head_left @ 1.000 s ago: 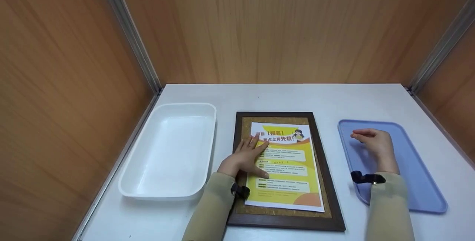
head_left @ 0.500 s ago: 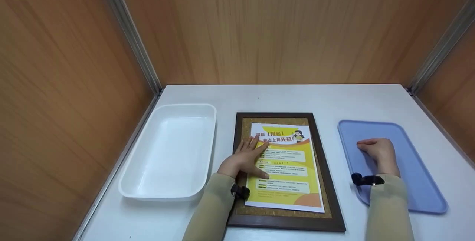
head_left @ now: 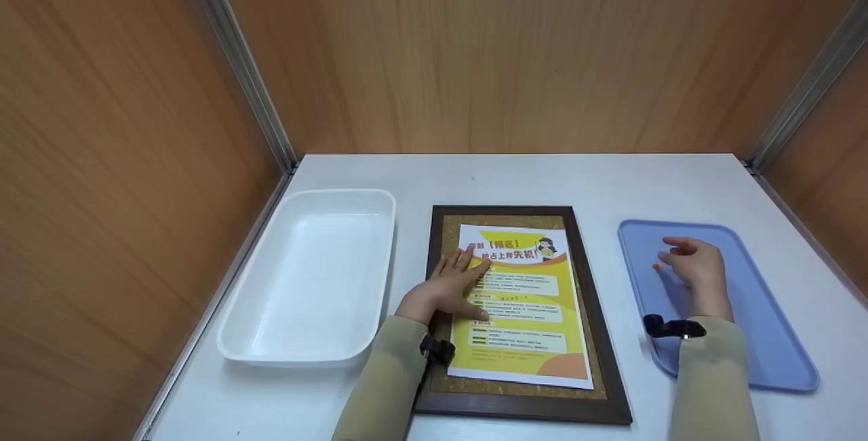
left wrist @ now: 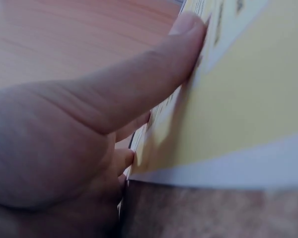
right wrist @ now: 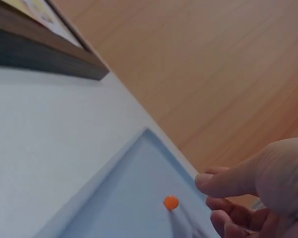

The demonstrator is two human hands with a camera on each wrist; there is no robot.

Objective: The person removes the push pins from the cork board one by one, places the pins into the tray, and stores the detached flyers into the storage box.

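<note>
My left hand (head_left: 447,288) lies flat, fingers spread, and presses on the left side of a yellow poster (head_left: 529,305) on a cork board in a dark wooden frame (head_left: 502,209). In the left wrist view the thumb (left wrist: 139,89) presses on the poster (left wrist: 238,99) near its white edge. My right hand (head_left: 695,268) hovers over a blue tray (head_left: 766,339) with loosely curled fingers and holds nothing. A small orange pin (head_left: 655,266) lies on the tray just left of the fingertips. The right wrist view shows the pin (right wrist: 171,202) beside my right hand (right wrist: 223,191).
An empty white plastic bin (head_left: 339,191) stands left of the frame. Everything rests on a white table (head_left: 542,176) boxed in by wooden walls at the back and both sides. In the right wrist view the frame's edge (right wrist: 39,54) rises at the upper left.
My right hand, down on the blue tray half a second ago, has lifted and drawn slightly back, and the orange pin now shows. The left hand has not moved.
</note>
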